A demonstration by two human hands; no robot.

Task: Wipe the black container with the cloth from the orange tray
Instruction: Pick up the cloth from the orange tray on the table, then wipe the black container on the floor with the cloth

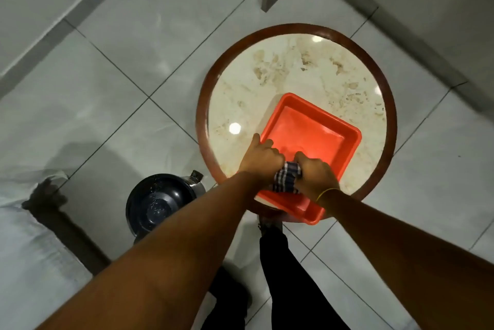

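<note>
The tiled floor (112,67) filled most of the view, and on it stood a round table (294,67) with a pale marbled top and a dark wooden rim. The orange tray (315,129) sat on the near part of that table, its near corner overhanging the edge toward the person. The black container (157,201) — round, open-topped, its inside beaded with droplets — stood on the floor to the left of the table and lower than it, just beside the left forearm. Both hands met over the near left part of the tray: the left hand (260,157) was curled shut on one end of the checked cloth (286,177), and the right hand (316,177) was closed on the other end, so the cloth was bunched between them above the tray. The container lay down and to the left of the hands — nearer the left arm — so the cloth would probably have to travel leftward and down off the table to reach it.
</note>
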